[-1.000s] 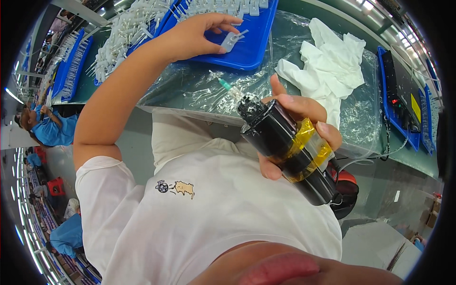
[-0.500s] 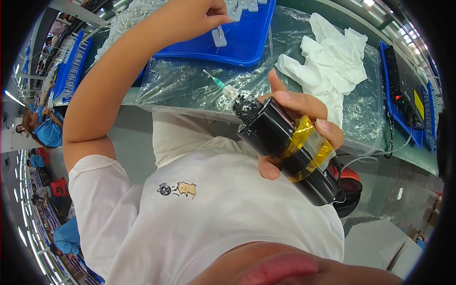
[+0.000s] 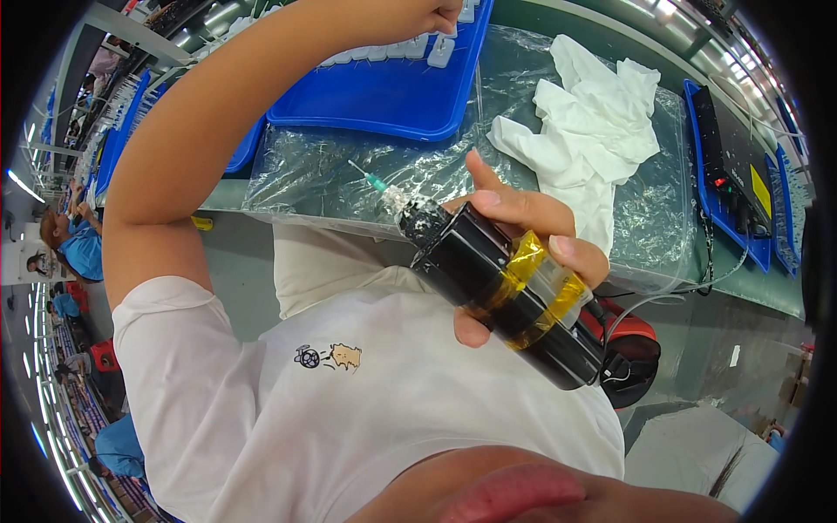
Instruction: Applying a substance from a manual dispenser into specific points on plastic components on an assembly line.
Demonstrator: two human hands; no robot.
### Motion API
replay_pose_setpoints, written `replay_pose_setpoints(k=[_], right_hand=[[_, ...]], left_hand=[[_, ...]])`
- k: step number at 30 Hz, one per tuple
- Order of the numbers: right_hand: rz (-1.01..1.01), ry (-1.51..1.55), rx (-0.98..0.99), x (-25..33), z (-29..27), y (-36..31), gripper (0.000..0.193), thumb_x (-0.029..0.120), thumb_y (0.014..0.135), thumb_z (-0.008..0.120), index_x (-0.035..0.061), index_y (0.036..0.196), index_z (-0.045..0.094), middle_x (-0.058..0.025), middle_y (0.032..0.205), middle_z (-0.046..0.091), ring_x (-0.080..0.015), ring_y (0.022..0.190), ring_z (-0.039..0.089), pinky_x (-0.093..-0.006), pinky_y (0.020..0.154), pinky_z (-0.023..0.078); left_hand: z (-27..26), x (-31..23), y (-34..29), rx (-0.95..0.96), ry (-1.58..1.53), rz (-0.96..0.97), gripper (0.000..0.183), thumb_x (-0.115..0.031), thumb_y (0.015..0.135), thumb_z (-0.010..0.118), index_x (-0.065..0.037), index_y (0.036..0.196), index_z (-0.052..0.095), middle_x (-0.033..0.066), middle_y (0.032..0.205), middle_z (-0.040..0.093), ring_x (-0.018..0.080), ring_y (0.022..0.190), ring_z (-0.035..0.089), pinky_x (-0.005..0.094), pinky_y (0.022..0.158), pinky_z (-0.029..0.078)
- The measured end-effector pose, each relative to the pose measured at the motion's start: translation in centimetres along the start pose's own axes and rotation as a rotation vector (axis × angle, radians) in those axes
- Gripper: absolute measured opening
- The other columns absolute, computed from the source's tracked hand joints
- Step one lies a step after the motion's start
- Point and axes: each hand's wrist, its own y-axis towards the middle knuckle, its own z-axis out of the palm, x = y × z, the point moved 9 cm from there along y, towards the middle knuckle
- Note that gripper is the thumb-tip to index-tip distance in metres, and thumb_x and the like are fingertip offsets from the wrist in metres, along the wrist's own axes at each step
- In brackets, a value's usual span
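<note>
My right hand (image 3: 532, 228) is wrapped round a black cylindrical dispenser (image 3: 488, 279) with yellow tape about its middle. A thin needle with a green hub (image 3: 376, 182) points from its white-crusted nose toward the far left, apart from the tray. At the top edge, my left hand (image 3: 410, 19) reaches over the blue tray (image 3: 375, 105). Its fingers are pinched at the upper end of a small whitish plastic piece (image 3: 441, 52), at the right end of a row of similar pieces (image 3: 377, 54). Part of that hand is cut off by the picture's edge.
A crumpled white cloth (image 3: 580, 122) lies right of the tray on clear plastic sheeting (image 3: 323, 166). Farther right, a black box (image 3: 737, 161) sits in another blue tray, with cables trailing near it. A red-and-black bag (image 3: 632, 357) is below the table edge. Co-workers in blue (image 3: 80, 248) are at far left.
My left hand has carried the small whitish piece away from me and to the right, to the end of the row. The dispenser in my right hand has shifted slightly left.
</note>
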Motion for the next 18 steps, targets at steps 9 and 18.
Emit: replay_pose_setpoints(k=[9,18], right_hand=[[0.027,0.035,0.040,-0.2,0.3,0.1,0.081,0.024,0.074,0.074,0.0085,0.131,0.018,-0.0339,0.115,0.043,-0.0379,0.090,0.061,-0.0581,0.101,0.031],[0.015,0.029,0.036,-0.1,0.8,0.3,0.082,0.024,0.073,0.076,0.0089,0.131,0.019,-0.0339,0.113,0.044,-0.0387,0.091,0.061,-0.0584,0.101,0.031]], left_hand=[[0.6,1.9,-0.2,-0.057,0.183,0.092,0.015,-0.022,0.067,0.071,-0.007,0.066,0.066,0.0131,0.066,0.060,0.0321,0.068,0.057,0.0423,0.063,0.044],[0.4,1.7,-0.7,-0.069,0.251,0.105,0.014,-0.022,0.067,0.070,-0.009,0.067,0.066,0.0114,0.067,0.060,0.0313,0.071,0.057,0.0427,0.066,0.044]])
